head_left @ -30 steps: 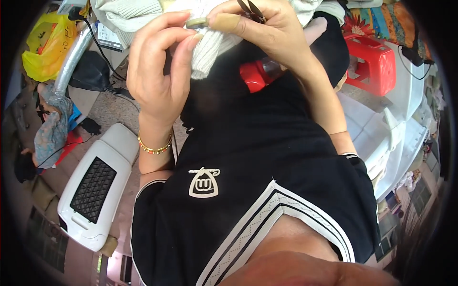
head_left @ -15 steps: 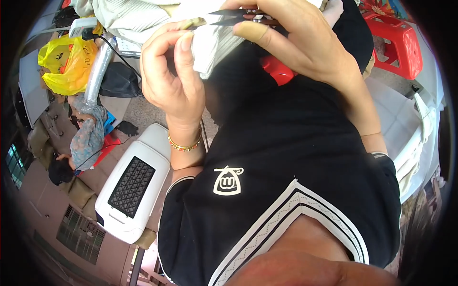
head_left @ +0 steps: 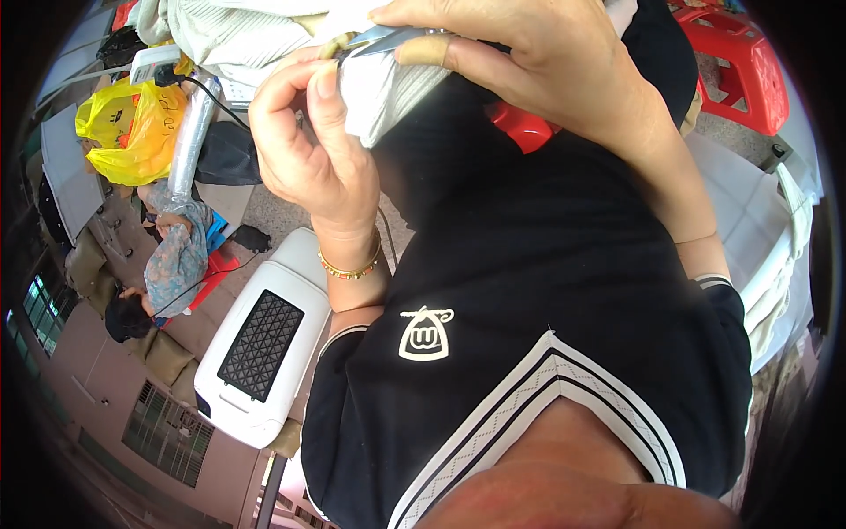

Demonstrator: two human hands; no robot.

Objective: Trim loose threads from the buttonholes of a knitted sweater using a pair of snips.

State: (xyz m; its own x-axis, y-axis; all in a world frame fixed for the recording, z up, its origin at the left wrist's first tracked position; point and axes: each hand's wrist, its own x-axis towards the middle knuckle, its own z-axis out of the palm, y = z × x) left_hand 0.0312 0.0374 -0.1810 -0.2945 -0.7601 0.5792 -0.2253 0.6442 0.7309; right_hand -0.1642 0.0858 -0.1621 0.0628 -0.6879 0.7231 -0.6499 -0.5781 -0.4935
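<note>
White ribbed fabric (head_left: 388, 93) hangs over my lap at the top of the view. My left hand (head_left: 308, 132) pinches its edge between thumb and forefinger, and a tan covering wraps one fingertip. In my right hand (head_left: 529, 62) are small thread snips (head_left: 385, 40), their metal blades pointing left at the fabric edge beside my left fingertips. A tan bandage-like wrap (head_left: 425, 50) covers a finger of that hand. The snips' handle is mostly hidden in the palm.
On the left are a yellow plastic bag (head_left: 119, 145), a black cable (head_left: 220, 104) and a white appliance with a black grille (head_left: 256, 353). Beyond sits another person (head_left: 176, 264). A red plastic stool (head_left: 736, 66) stands at right, near white cloth (head_left: 775, 264).
My right hand has moved left with the snips, bringing the blades closer over the fabric edge. My left hand still pinches the fabric. The whole view has shifted slightly.
</note>
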